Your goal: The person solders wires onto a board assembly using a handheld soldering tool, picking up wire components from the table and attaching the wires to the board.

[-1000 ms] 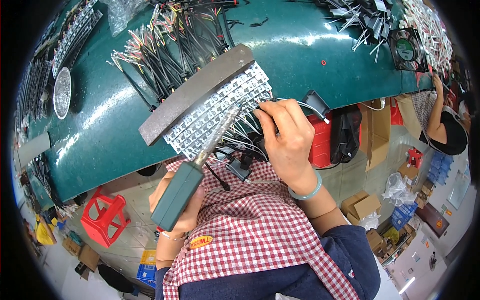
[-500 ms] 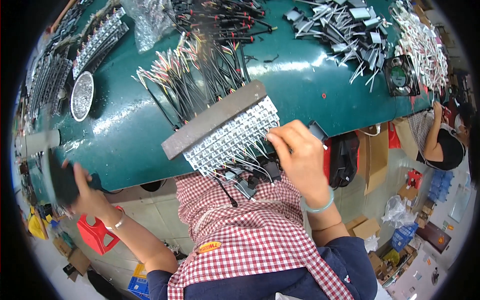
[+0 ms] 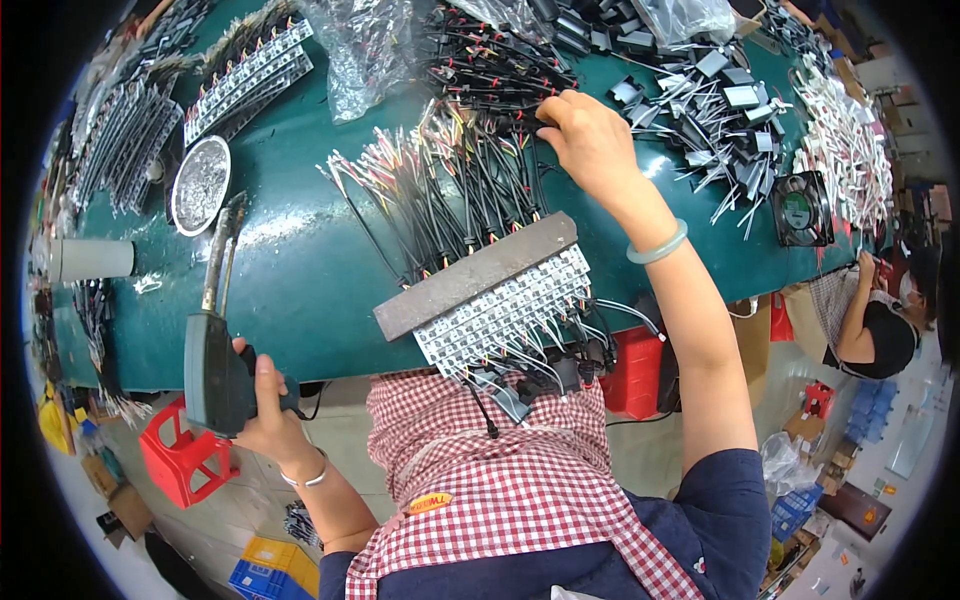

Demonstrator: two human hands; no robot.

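At a green bench [image 3: 300, 290], the left hand [image 3: 268, 415] grips one soldering gun [image 3: 213, 350] by its handle, tip resting on the bench edge, clear of the work. The right hand [image 3: 590, 140] reaches forward, fingers curled into a pile of black wires [image 3: 480, 150]; one grey bar [image 3: 475, 275] weighs down white strips [image 3: 505, 315].

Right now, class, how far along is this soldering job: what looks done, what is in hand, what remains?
Looks done: a row of white modules under the grey bar already carries wires. In hand: the left hand grips the soldering gun at the table edge, while the right hand reaches into the loose wire pile. Left, probably: many loose wires, plus black parts beyond.
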